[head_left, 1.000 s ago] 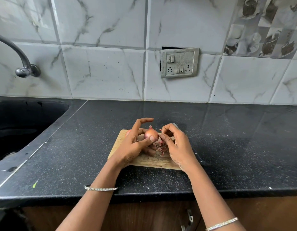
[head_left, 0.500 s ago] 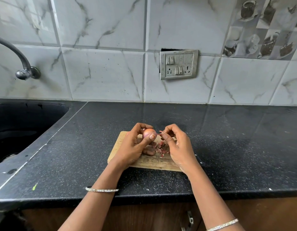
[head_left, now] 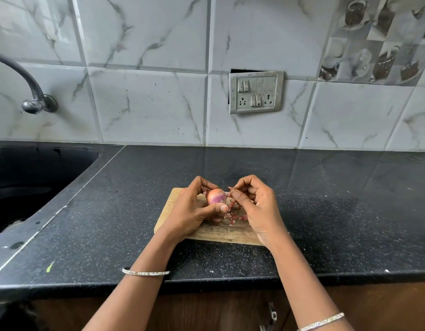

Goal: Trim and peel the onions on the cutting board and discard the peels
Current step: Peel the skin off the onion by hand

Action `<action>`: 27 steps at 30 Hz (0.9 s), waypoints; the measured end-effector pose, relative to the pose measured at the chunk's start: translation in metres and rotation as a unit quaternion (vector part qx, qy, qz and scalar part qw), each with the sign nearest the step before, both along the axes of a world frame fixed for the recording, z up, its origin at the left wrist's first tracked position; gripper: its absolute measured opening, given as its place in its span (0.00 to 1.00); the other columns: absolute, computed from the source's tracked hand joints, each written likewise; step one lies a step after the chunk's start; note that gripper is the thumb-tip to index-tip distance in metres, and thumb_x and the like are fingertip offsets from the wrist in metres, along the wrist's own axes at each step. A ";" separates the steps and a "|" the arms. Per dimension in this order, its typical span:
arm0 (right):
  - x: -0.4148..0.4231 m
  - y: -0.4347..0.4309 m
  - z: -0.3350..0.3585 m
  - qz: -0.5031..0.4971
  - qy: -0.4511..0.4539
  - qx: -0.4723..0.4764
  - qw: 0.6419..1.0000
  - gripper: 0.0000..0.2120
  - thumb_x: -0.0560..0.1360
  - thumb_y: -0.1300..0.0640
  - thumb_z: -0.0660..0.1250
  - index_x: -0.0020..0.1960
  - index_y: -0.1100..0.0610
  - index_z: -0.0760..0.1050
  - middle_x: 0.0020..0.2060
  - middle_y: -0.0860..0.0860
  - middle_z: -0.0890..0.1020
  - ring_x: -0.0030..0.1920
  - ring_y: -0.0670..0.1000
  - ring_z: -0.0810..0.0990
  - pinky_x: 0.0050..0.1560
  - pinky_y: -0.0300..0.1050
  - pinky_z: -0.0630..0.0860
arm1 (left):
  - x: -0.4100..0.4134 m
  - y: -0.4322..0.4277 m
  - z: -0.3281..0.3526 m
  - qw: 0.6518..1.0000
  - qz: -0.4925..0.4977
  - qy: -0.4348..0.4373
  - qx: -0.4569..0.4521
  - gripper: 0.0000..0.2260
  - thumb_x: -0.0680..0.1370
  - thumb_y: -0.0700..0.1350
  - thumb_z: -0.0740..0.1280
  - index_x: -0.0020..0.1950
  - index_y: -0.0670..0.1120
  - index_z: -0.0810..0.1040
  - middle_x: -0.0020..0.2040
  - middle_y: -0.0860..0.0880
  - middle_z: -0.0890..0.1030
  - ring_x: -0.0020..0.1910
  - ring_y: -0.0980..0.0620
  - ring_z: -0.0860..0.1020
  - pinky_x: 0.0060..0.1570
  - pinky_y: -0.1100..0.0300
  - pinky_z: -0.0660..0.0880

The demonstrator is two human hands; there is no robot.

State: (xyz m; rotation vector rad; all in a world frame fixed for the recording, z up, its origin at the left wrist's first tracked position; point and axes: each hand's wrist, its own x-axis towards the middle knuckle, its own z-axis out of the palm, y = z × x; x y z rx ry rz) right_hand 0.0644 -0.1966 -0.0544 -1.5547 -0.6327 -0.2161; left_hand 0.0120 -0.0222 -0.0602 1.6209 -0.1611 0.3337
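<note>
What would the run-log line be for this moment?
step: peeling | left hand: holds onion above cutting board | right hand: pinches peel strip beside onion | peel scraps: on board, not yet discarded

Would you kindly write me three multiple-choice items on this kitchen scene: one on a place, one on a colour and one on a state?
1. Where does the cutting board lie?
A. In the sink
B. On the black countertop
C. Propped against the wall tiles

2. What colour is the onion?
A. Pinkish purple
B. Green
C. Black

3. What is the left hand doing?
A. Resting flat on the board
B. Hanging idle at the counter's edge
C. Gripping the onion

Answers:
1 B, the board sits flat on the dark speckled stone.
2 A, its surface shows pink and purple.
3 C, its fingers curl round the onion while the right hand pinches a peel.
</note>
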 end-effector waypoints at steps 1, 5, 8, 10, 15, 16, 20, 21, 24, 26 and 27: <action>0.000 0.000 0.000 0.001 0.002 -0.002 1.000 0.07 0.76 0.66 0.71 0.46 0.55 0.78 0.44 0.58 0.82 0.45 0.52 0.81 0.48 0.53 0.78 | 0.001 0.000 -0.001 1.000 0.001 0.001 0.003 0.24 0.65 0.45 0.82 0.54 0.44 0.75 0.57 0.37 0.78 0.49 0.34 0.83 0.41 0.33 0.81; 0.000 0.001 -0.001 0.020 0.009 -0.021 1.000 0.09 0.77 0.65 0.71 0.48 0.52 0.77 0.47 0.62 0.79 0.45 0.50 0.78 0.48 0.51 0.77 | -0.001 -0.001 0.002 1.000 0.002 0.003 0.009 0.24 0.66 0.46 0.82 0.55 0.44 0.74 0.57 0.36 0.78 0.49 0.36 0.84 0.40 0.38 0.83; -0.001 0.000 -0.001 0.040 0.022 -0.022 0.999 0.11 0.78 0.67 0.69 0.47 0.52 0.77 0.42 0.58 0.79 0.42 0.51 0.77 0.43 0.47 0.75 | -0.002 -0.002 0.004 1.000 0.003 0.012 -0.003 0.21 0.70 0.37 0.78 0.57 0.39 0.71 0.58 0.33 0.77 0.44 0.42 0.85 0.38 0.48 0.84; -0.003 0.000 0.001 0.045 0.025 -0.020 0.998 0.12 0.78 0.69 0.68 0.46 0.52 0.77 0.41 0.54 0.79 0.42 0.49 0.77 0.40 0.44 0.75 | -0.003 -0.004 0.005 1.000 0.003 0.014 -0.005 0.21 0.71 0.37 0.77 0.58 0.39 0.71 0.58 0.33 0.77 0.43 0.42 0.85 0.38 0.49 0.84; -0.003 -0.002 0.002 0.009 0.028 -0.003 1.000 0.13 0.79 0.71 0.64 0.45 0.55 0.80 0.40 0.50 0.81 0.37 0.47 0.77 0.38 0.43 0.76 | -0.005 -0.005 0.008 0.999 0.007 0.006 -0.041 0.17 0.76 0.36 0.72 0.61 0.38 0.69 0.56 0.36 0.78 0.43 0.41 0.85 0.38 0.51 0.84; -0.001 -0.002 0.000 -0.012 0.023 -0.013 1.000 0.14 0.79 0.70 0.63 0.45 0.54 0.81 0.39 0.45 0.82 0.38 0.48 0.78 0.41 0.46 0.77 | -0.006 -0.005 0.009 0.999 0.002 0.001 -0.040 0.17 0.76 0.36 0.71 0.61 0.38 0.69 0.57 0.38 0.77 0.44 0.42 0.85 0.39 0.51 0.84; -0.002 0.001 0.000 -0.055 0.032 -0.057 0.996 0.14 0.79 0.70 0.64 0.48 0.54 0.84 0.41 0.31 0.82 0.45 0.41 0.82 0.48 0.49 0.81 | -0.008 -0.004 0.011 1.000 0.004 -0.025 -0.018 0.15 0.78 0.35 0.70 0.63 0.38 0.72 0.60 0.38 0.77 0.46 0.54 0.85 0.42 0.61 0.82; -0.004 0.001 0.001 -0.056 0.027 -0.063 0.996 0.13 0.78 0.70 0.65 0.49 0.56 0.84 0.42 0.34 0.83 0.47 0.36 0.81 0.48 0.44 0.80 | -0.008 -0.003 0.011 1.000 0.003 -0.028 -0.013 0.15 0.77 0.36 0.71 0.63 0.39 0.73 0.60 0.39 0.77 0.48 0.52 0.85 0.44 0.59 0.83; -0.007 0.001 0.003 -0.044 0.004 -0.070 0.997 0.07 0.77 0.66 0.70 0.49 0.57 0.85 0.46 0.45 0.85 0.48 0.27 0.78 0.47 0.30 0.76 | -0.008 0.000 0.009 0.999 -0.009 -0.035 -0.010 0.16 0.76 0.38 0.73 0.62 0.44 0.75 0.62 0.38 0.76 0.51 0.44 0.84 0.51 0.50 0.83; -0.007 0.000 0.003 -0.025 0.004 -0.075 0.997 0.05 0.76 0.61 0.73 0.50 0.54 0.85 0.42 0.45 0.86 0.49 0.33 0.81 0.49 0.39 0.80 | -0.006 0.001 0.008 0.999 -0.012 -0.034 -0.009 0.17 0.75 0.38 0.74 0.62 0.44 0.75 0.62 0.37 0.74 0.49 0.48 0.84 0.51 0.53 0.82; -0.008 0.000 0.004 -0.017 0.004 -0.079 0.997 0.05 0.76 0.60 0.73 0.51 0.53 0.85 0.42 0.45 0.87 0.48 0.38 0.83 0.49 0.42 0.81 | -0.006 0.001 0.008 0.999 -0.020 -0.033 -0.015 0.17 0.75 0.37 0.74 0.62 0.43 0.75 0.62 0.37 0.75 0.49 0.48 0.84 0.52 0.53 0.82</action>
